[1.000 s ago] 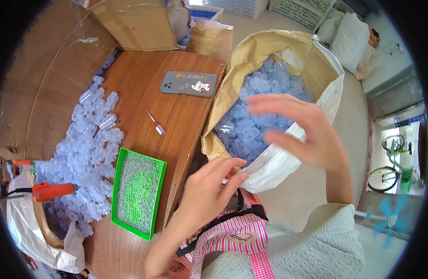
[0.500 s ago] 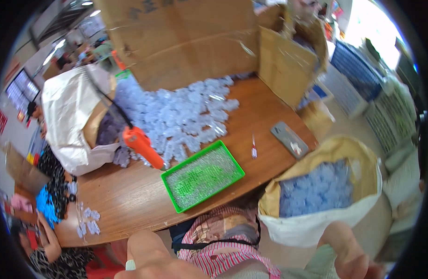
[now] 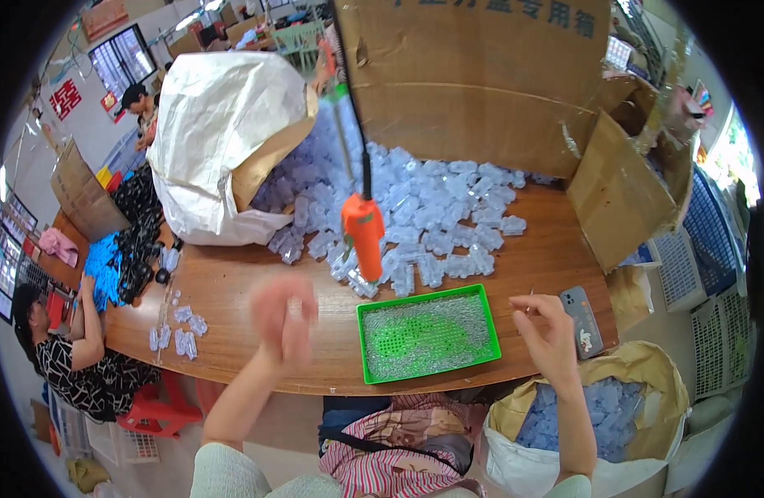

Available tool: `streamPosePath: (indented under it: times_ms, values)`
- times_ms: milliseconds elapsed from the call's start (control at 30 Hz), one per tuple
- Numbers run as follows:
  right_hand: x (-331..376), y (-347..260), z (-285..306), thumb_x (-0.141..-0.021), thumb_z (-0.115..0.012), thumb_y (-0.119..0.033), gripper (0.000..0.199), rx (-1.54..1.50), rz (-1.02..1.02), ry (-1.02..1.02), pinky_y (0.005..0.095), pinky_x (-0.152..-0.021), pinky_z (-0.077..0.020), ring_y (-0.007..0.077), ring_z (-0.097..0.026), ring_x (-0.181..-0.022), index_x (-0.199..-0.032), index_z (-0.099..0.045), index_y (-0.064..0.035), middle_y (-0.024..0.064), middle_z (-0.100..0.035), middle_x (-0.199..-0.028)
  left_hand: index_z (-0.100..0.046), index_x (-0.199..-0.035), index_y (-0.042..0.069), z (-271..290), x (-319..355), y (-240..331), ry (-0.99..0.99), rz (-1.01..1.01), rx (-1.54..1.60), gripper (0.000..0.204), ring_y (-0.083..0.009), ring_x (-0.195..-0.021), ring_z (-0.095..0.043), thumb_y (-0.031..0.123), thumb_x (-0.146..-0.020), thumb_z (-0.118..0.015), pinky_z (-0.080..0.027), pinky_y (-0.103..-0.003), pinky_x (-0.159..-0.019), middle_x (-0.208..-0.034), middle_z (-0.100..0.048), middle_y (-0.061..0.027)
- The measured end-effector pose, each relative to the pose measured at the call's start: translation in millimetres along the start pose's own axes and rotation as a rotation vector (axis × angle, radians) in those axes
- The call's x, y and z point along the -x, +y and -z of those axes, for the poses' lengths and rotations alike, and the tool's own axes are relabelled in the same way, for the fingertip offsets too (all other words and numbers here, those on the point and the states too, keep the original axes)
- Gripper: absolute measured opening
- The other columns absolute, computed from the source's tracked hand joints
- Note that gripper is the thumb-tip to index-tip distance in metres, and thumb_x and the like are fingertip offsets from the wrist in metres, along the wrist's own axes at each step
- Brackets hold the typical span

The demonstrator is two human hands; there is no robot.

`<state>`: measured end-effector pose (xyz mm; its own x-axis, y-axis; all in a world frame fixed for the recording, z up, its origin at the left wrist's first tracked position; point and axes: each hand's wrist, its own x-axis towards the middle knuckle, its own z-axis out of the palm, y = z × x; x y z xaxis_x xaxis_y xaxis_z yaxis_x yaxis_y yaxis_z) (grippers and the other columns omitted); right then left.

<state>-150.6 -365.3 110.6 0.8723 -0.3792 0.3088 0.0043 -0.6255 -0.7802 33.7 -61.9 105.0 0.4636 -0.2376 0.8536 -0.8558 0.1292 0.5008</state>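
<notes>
My left hand (image 3: pixel 284 319) is raised over the near left of the table, its fingers smeared by motion; whether it holds anything is unclear. My right hand (image 3: pixel 550 332) is between a green tray and a phone, thumb and forefinger closed together. A thin sliver shows at those fingertips, too small to name. Small silvery metal pieces fill the green tray (image 3: pixel 364 336), which has a perforated bottom. An orange electric screwdriver (image 3: pixel 364 241) hangs upright on its cable above the tray's far left corner. Behind it spreads a pile of clear bluish plastic parts (image 3: pixel 432 207).
A white sack (image 3: pixel 224 141) lies tipped at the back left. Cardboard boxes (image 3: pixel 473 91) stand behind the pile. The phone (image 3: pixel 581 322) rests at the right edge, above an open sack (image 3: pixel 515 465) of similar parts. Another person (image 3: pixel 66 332) sits at the far left.
The view has swung, shifting the table rightward in the picture. Both hands have risen from the lower edge to over the table. My right hand now covers where a slim, thin-shafted tool lay.
</notes>
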Motion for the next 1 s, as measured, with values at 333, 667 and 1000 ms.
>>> streamPosePath:
  times_ms: [333,667,1000]
  values:
    - [-159,-4,-146,-0.089,-0.067,-0.032,0.072,-0.42,0.115,-0.137,0.0413,-0.105,-0.037,0.0298,-0.044,-0.13,-0.145,-0.032,-0.0042,0.0194,-0.042,-0.143,-0.062,-0.112,0.008,-3,33,-149,-0.433,0.636,-0.574,0.03,-0.0351,-0.098,-0.053,0.014,-0.083,-0.067,-0.043,-0.042,-0.088,-0.102,-0.059,-0.0171]
    - [-148,3,-172,-0.09,-0.064,-0.031,0.067,-0.159,0.067,-0.118,0.0417,-0.105,-0.0364,0.0301,-0.042,-0.131,-0.143,-0.035,-0.0001,0.0211,-0.046,-0.139,-0.058,-0.105,0.002,11,46,-154,-0.468,0.524,-0.654,0.037,-0.0339,-0.101,-0.052,0.018,-0.078,-0.076,-0.045,-0.041,-0.088,-0.109,-0.058,-0.0129]
    - [-94,-25,-183,-0.093,-0.059,-0.021,0.038,-0.094,0.011,-0.311,0.0329,-0.081,-0.0465,0.0228,-0.057,-0.092,-0.127,-0.053,-0.0059,0.0127,-0.059,-0.108,-0.048,-0.126,0.004,15,39,-104,-0.291,1.289,0.557,0.04,-0.0095,-0.092,-0.06,0.015,-0.092,-0.066,-0.05,-0.024,-0.079,-0.103,-0.061,-0.0043]
